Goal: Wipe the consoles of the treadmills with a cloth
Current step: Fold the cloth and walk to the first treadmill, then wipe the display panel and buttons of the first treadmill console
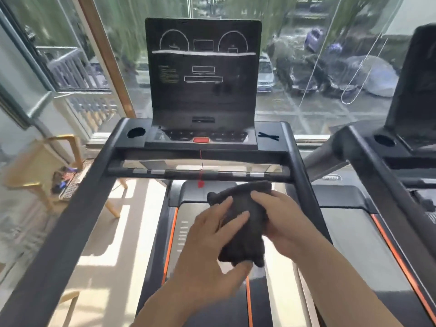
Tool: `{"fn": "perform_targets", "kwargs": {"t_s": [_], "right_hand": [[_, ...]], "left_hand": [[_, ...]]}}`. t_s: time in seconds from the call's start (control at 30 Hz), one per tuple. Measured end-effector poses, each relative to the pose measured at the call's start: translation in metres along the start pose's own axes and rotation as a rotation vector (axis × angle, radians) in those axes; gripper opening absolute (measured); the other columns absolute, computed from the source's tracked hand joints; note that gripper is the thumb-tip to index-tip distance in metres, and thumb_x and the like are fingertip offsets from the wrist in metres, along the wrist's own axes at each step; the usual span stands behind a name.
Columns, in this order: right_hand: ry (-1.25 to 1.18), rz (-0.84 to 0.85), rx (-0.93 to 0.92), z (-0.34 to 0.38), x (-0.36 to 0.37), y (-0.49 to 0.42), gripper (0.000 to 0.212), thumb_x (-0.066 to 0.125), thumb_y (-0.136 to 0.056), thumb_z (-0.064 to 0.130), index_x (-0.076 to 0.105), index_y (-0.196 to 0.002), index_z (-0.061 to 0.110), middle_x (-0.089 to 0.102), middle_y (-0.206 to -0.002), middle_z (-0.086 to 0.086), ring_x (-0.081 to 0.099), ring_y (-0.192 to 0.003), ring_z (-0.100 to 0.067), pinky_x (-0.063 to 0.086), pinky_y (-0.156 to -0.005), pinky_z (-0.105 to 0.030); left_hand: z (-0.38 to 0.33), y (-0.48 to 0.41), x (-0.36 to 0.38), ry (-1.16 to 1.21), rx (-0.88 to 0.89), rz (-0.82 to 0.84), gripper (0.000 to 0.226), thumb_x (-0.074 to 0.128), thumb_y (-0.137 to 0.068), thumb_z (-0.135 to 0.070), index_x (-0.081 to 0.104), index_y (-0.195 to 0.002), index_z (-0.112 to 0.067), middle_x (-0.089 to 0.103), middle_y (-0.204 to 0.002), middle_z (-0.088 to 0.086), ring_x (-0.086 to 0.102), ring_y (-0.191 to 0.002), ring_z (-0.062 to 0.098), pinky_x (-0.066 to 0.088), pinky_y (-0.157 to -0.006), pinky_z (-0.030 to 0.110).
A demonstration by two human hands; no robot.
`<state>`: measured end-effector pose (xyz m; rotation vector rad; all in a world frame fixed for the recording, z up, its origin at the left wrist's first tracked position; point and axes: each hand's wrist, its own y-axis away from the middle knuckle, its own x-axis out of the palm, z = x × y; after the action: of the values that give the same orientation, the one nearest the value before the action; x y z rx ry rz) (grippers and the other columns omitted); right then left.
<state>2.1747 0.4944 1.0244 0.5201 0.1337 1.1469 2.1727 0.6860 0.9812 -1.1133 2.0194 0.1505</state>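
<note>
Dark cloth [247,239] bunched up now, my left hand [207,237] pinching its near end, my right hand [283,225] curled round its far side, long axis pointing ahead to the console [203,74], up beyond both, right hand slightly nearer.

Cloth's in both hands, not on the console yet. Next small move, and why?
Probably lift the cloth up over the crossbar to the console and start wiping. The left hand and right hand both hold it bunched, below the crossbar and apart from the console.
</note>
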Motion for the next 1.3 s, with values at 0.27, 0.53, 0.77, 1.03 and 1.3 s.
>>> {"fn": "perform_targets", "kwargs": {"t_s": [0.27,0.53,0.77,1.03,1.3], "right_hand": [[-0.027,0.223,0.107,0.115,0.039,-0.141,0.038,0.052,-0.107,0.03,0.07,-0.126,0.002,0.078,-0.114,-0.021,0.073,-0.096,-0.029,0.06,-0.082,-0.039],[0.078,0.408,0.122,0.189,0.097,-0.251,0.035,0.044,-0.105,0.021,0.067,-0.116,-0.003,0.075,-0.092,-0.018,0.068,-0.072,-0.026,0.056,-0.065,-0.033],[-0.021,0.465,0.132,0.23,0.151,-0.322,0.033,0.052,-0.107,0.015,0.062,-0.132,-0.005,0.073,-0.123,-0.024,0.078,-0.088,-0.035,0.064,-0.07,-0.038],[0.447,-0.068,-0.488,0.295,0.237,-0.428,0.022,0.055,-0.102,0.01,0.075,-0.101,0.02,0.079,-0.092,0.001,0.076,-0.088,-0.015,0.063,-0.086,-0.034],[0.961,-0.358,-1.175,0.363,0.265,-0.527,0.034,0.055,-0.104,0.009,0.067,-0.135,0.008,0.058,-0.149,-0.008,0.043,-0.146,-0.022,0.029,-0.126,-0.035]], "left_hand": [[0.062,-0.168,-0.026,0.088,0.055,-0.252,0.076,0.062,-0.074,-0.023,0.053,-0.149,-0.03,0.04,-0.161,-0.004,0.037,-0.15,0.024,0.04,-0.117,0.051],[0.107,-0.292,-0.074,1.003,-0.679,-0.528,0.041,0.063,-0.099,-0.036,0.064,-0.131,-0.01,0.076,-0.112,0.009,0.073,-0.102,0.03,0.057,-0.097,0.049],[0.156,-0.381,-0.117,1.137,-0.807,-0.493,0.043,0.078,-0.087,-0.049,0.071,-0.122,-0.025,0.078,-0.112,0.012,0.076,-0.103,0.036,0.058,-0.095,0.059],[0.259,-0.481,-0.216,1.086,-0.836,-0.776,0.025,0.078,-0.088,-0.032,0.074,-0.108,-0.017,0.081,-0.094,0.008,0.078,-0.087,0.027,0.061,-0.079,0.043],[0.3,-0.563,-0.304,0.339,-0.201,-0.816,0.019,0.059,-0.102,-0.033,0.071,-0.115,-0.041,0.08,-0.095,-0.006,0.071,-0.1,0.006,0.047,-0.105,0.037]]}}
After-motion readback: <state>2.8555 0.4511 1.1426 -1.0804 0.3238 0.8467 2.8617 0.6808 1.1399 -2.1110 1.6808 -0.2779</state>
